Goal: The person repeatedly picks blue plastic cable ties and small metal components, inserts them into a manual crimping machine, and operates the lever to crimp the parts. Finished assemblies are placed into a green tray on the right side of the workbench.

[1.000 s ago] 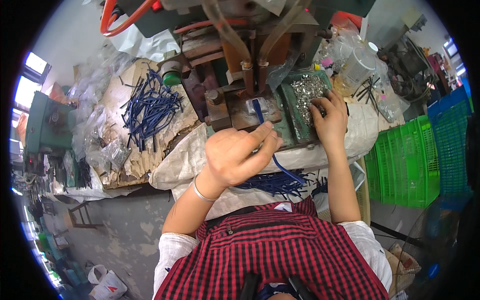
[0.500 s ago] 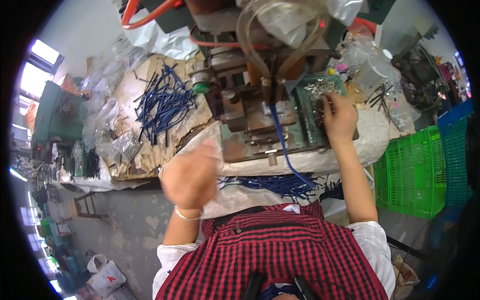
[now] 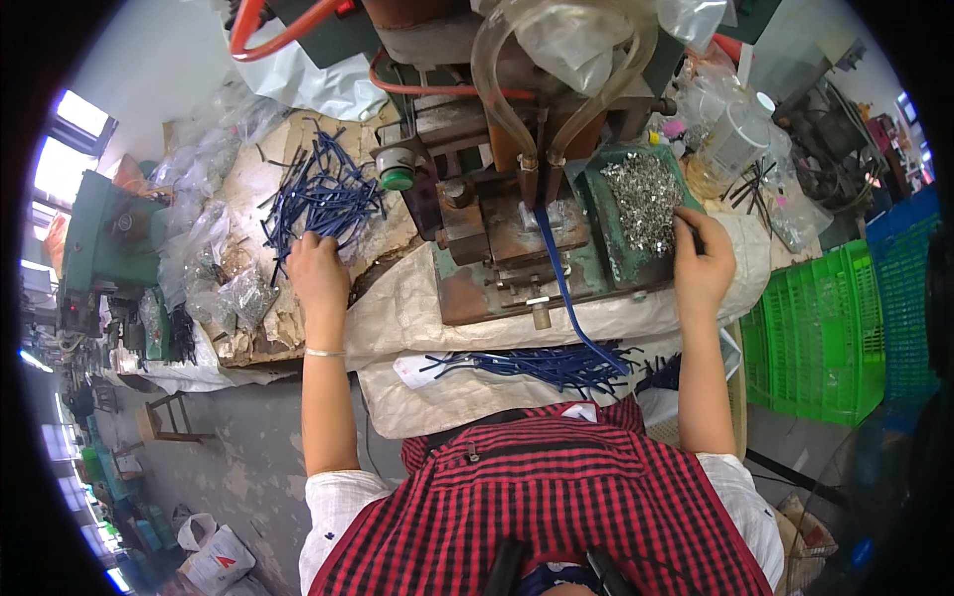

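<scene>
My left hand point(image 3: 318, 275) is at the near edge of a loose pile of dark blue strips point(image 3: 323, 194) on the worn board. Its fingers are bunched downward at the strip ends; what they pinch is hidden. A green tray point(image 3: 606, 223) of small shiny metal pieces point(image 3: 641, 199) sits right of the press point(image 3: 517, 233). Beside the tray's right edge is my right hand point(image 3: 706, 263), thumb and fingers curled together; anything between the tips is too small to make out. From the press head a long blue strip point(image 3: 564, 288) hangs down over the front edge.
More blue strips point(image 3: 547, 368) lie on pale cloth point(image 3: 397, 402) before the press. Clear tubes point(image 3: 487, 89) and a green-capped knob point(image 3: 397, 177) are on the machine. Plastic bags point(image 3: 224, 268) crowd the left, a clear cup point(image 3: 740, 134) the right. Green crates point(image 3: 815, 338) stand at the right.
My left hand has swung from before the press out to the pile of strips at the left. My right hand has drawn back from over the metal pieces to the tray's right edge.
</scene>
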Demonstrator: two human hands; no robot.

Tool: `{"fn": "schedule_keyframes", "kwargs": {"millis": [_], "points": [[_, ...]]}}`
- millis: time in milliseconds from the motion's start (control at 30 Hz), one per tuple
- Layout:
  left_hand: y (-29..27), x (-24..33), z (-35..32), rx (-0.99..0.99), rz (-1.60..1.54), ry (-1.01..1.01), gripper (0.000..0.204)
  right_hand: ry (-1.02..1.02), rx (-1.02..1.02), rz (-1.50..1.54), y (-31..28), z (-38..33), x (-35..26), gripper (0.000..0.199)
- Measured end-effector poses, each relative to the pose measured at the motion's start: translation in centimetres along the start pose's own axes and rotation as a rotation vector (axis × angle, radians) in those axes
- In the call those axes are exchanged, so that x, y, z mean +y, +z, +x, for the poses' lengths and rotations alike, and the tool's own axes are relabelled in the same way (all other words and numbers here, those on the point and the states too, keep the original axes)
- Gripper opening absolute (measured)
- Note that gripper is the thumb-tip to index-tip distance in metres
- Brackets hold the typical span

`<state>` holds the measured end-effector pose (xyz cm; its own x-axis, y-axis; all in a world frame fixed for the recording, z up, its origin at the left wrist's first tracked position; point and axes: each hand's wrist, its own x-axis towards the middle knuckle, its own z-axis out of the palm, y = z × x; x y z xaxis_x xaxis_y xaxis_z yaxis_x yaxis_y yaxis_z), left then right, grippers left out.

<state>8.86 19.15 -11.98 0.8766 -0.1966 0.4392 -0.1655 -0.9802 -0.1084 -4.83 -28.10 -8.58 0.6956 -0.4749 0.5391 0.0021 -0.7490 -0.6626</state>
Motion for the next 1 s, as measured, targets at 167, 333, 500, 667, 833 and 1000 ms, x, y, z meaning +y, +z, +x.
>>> {"fn": "schedule_keyframes", "kwargs": {"millis": [167,333,500,667,833,1000], "points": [[-5.3,3.4,1.2,0.122,-0.568,-0.127,0.013,0.105,-0.071,0.376,-0.6,-0.6,-3.5,0.02],[-2.9,6.2,1.0,0.176,-1.022,-0.251,0.018,-0.038,-0.184,0.642,4.3,1.2,-11.3,0.032],[-3.5,9.5,-0.5,0.241,-1.37,-0.364,0.008,0.176,-0.159,0.867,5.7,0.1,-12.4,0.042],[-13.0,13.2,1.0,0.507,-1.389,-0.117,0.005,0.299,-0.244,1.077,5.1,0.6,-13.9,0.05],[-17.8,14.9,0.3,0.564,-0.953,0.59,0.021,0.352,-0.279,1.155,2.4,-0.6,-16.1,0.052],[-15.8,19.5,0.7,0.602,-0.865,0.786,0.023,-0.051,-0.327,0.414,1.3,2.1,-10.3,0.031]]}}
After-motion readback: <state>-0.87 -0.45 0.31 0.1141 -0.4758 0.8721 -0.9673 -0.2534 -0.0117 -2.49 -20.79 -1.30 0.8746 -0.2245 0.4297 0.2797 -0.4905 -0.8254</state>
